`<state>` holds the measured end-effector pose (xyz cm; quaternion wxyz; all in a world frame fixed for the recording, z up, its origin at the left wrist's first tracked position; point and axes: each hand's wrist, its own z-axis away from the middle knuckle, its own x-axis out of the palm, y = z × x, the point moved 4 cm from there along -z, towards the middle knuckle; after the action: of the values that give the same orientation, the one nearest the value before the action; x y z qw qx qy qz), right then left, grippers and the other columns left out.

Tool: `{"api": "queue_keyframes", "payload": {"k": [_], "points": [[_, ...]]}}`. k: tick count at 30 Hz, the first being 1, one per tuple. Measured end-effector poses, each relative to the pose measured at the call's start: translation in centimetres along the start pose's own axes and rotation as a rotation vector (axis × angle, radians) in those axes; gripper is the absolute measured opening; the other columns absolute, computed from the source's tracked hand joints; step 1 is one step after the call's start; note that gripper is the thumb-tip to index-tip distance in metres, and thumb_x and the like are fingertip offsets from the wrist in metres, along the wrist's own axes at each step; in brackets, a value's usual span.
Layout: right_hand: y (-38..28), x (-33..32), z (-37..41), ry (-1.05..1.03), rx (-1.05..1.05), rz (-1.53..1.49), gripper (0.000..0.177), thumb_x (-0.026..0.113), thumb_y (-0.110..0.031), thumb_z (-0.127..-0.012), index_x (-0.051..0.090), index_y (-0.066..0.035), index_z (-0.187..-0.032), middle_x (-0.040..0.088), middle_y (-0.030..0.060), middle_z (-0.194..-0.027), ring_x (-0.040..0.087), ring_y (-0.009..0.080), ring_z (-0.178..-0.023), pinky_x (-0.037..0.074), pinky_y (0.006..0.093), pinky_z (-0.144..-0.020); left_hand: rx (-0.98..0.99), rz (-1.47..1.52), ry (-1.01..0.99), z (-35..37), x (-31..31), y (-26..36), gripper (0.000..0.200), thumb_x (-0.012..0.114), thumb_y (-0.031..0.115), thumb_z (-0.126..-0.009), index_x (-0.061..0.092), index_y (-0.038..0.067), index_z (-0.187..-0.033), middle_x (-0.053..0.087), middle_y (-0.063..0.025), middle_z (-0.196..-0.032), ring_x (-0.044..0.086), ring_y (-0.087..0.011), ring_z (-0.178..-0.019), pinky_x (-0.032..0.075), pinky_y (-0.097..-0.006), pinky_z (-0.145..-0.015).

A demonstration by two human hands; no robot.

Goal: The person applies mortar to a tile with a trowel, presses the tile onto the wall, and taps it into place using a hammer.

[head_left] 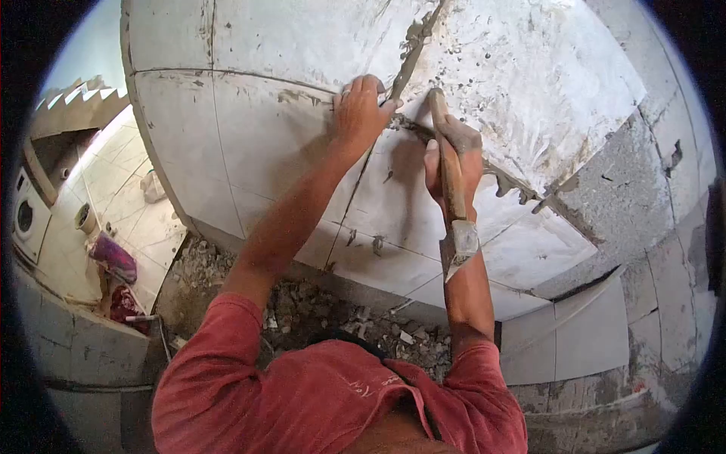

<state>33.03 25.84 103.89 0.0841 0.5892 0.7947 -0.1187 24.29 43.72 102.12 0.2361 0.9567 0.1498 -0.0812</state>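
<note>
My right hand (pixel 460 151) is wrapped around the wooden handle of a hammer (pixel 451 185). The handle's butt points up at the tiles, and the metal head hangs down beside my wrist. To the left, my left hand (pixel 358 113) rests at a joint between the wall tiles (pixel 276 125), fingers bent and thumb close to the index finger. Something small and dark shows at those fingertips, too small to name. Above my right hand is a large white tile (pixel 529 83) smeared with mortar. Grey mortar (pixel 414 49) bulges from the joint along its left edge.
Rubble (pixel 302 306) lies along the foot of the tiled surface. Bare rough mortar (pixel 624 185) shows at the right. Far left are a washing machine (pixel 30 216), a bucket (pixel 85 218) and a purple bag (pixel 113 257) on the floor.
</note>
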Motion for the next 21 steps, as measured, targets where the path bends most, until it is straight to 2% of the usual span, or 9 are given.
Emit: {"api": "queue_keyframes", "payload": {"k": [1, 5, 11, 15, 16, 17, 18, 20, 21], "points": [[-1.0, 0.0, -0.8, 0.04, -0.279, 0.159, 0.033, 0.058, -0.019, -0.084, 0.058, 0.003, -0.109, 0.058, 0.0201, -0.107, 0.057, 0.0363, -0.094, 0.045, 0.0415, -0.085, 0.01, 0.008, 0.012, -0.3, 0.0, 0.0, 0.039, 0.076, 0.033, -0.074, 0.056, 0.005, -0.093, 0.059, -0.0135, -0.092, 0.057, -0.0349, -0.09, 0.045, -0.045, -0.076], [-1.5, 0.4, -2.0, -0.005, -0.124, 0.155, 0.029, 0.058, -0.018, -0.084, 0.06, 0.002, -0.105, 0.06, 0.02, -0.103, 0.057, 0.0368, -0.093, 0.045, 0.0418, -0.085, -0.05, 0.034, -0.037, 0.0, -0.1, 0.0, 0.041, 0.076, 0.033, -0.074, 0.055, 0.004, -0.093, 0.059, -0.0142, -0.09, 0.058, -0.0352, -0.088, 0.045, -0.0456, -0.075], [-3.3, -1.5, -1.3, 0.048, -0.303, 0.313, 0.023, 0.061, -0.009, -0.08, 0.063, 0.0, -0.101, 0.061, 0.0153, -0.097, 0.057, 0.0344, -0.086, 0.047, 0.042, -0.077, -0.174, 0.228, -0.159, -0.2, -1.6, -0.5, 0.044, 0.075, 0.03, -0.076, 0.053, 0.001, -0.102, 0.062, -0.0155, -0.098, 0.062, -0.0305, -0.09, 0.049, -0.0405, -0.077], [-4.2, -2.8, 5.9, -0.31, 0.045, 0.395, 0.03, 0.058, -0.015, -0.079, 0.063, -0.003, -0.106, 0.06, 0.0166, -0.094, 0.055, 0.0376, -0.087, 0.047, 0.0434, -0.077, -0.321, 0.725, -0.152, 5.0, -3.6, -5.3, 0.051, 0.075, 0.028, -0.078, 0.053, 0.002, -0.116, 0.064, -0.0133, -0.1, 0.062, -0.0181, -0.093, 0.05, -0.0313, -0.076], [-1.7, -2.6, 9.8, -0.674, 0.617, 0.254, 0.032, 0.057, -0.013, -0.078, 0.063, -0.005, -0.108, 0.059, 0.0174, -0.093, 0.054, 0.0381, -0.086, 0.046, 0.0448, -0.077, -0.28, 0.625, -0.185, 7.2, -4.5, -7.3, 0.051, 0.073, 0.028, -0.08, 0.053, 0.001, -0.118, 0.063, -0.0143, -0.103, 0.062, -0.0212, -0.094, 0.05, -0.0333, -0.078], [-4.0, -3.3, 11.9, -0.555, 0.234, 0.374, 0.031, 0.056, -0.015, -0.082, 0.062, -0.004, -0.11, 0.058, 0.016, -0.092, 0.054, 0.0363, -0.086, 0.046, 0.0453, -0.072, -0.246, 0.522, -0.224, 10.1, -5.7, -9.5, 0.051, 0.071, 0.029, -0.082, 0.052, 0.001, -0.12, 0.062, -0.0154, -0.106, 0.062, -0.0243, -0.096, 0.049, -0.0352, -0.08], [-2.1, -4.0, 17.7, -0.54, 0.268, 0.367, 0.028, 0.059, -0.021, -0.086, 0.062, 0.0, -0.105, 0.059, 0.0144, -0.081, 0.055, 0.0326, -0.074, 0.045, 0.0435, -0.063, -0.414, 0.431, -0.32, 14.3, -6.5, -12.3, 0.052, 0.069, 0.03, -0.083, 0.051, 0.001, -0.122, 0.061, -0.0165, -0.109, 0.06, -0.0275, -0.098, 0.047, -0.0374, -0.084], [-0.8, -6.2, 28.8, -0.617, 0.797, 0.11, 0.032, 0.064, -0.029, -0.087, 0.062, 0.002, -0.096, 0.058, 0.0137, -0.069, 0.055, 0.0296, -0.059, 0.044, 0.0411, -0.054, -0.612, 0.439, -0.403, 27.9, -6.2, -22.6, 0.053, 0.063, 0.034, -0.088, 0.049, 0.0, -0.126, 0.057, -0.0196, -0.117, 0.054, -0.0352, -0.108, 0.041, -0.0415, -0.094], [-1.5, -7.2, 32.3, -0.65, 0.837, 0.103, 0.032, 0.064, -0.029, -0.087, 0.062, 0.002, -0.096, 0.058, 0.0137, -0.069, 0.055, 0.0296, -0.059, 0.044, 0.0411, -0.054, -0.704, 0.28, -0.621, 34.9, -9.0, -24.9, 0.052, 0.059, 0.033, -0.09, 0.047, 0.0, -0.129, 0.051, -0.0209, -0.128, 0.048, -0.0345, -0.119, 0.04, -0.0421, -0.096]]}}
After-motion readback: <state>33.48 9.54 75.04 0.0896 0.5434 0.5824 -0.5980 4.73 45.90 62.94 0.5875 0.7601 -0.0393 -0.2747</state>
